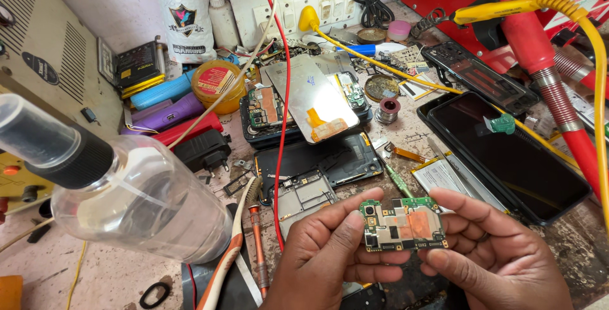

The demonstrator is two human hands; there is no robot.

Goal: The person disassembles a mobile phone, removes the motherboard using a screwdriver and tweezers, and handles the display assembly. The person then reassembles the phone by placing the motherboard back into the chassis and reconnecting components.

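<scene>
Head view: the left hand (330, 253) and the right hand (491, 253) hold a small green circuit board (403, 224) between them, low in the middle of the picture, above the cluttered bench (95, 278). The left thumb and fingers pinch the board's left edge; the right fingers close on its right edge and lower corner. Both grips lie on the rim, so the chips and the copper-coloured patch face up, uncovered.

To hold it well, I judge the fingers should keep to the edges, off the components, and keep the board level and near the eyes, away from the red wire (283, 94) hanging just to the left.

Behind the board lie an opened phone (317, 170), a second one with a silvery panel (311, 94) on it, and a dark screen (507, 158) to the right. A clear bottle (127, 202) with a black collar looms at left, close to the camera. A red tool with a yellow cable (539, 50) crosses the upper right.
</scene>
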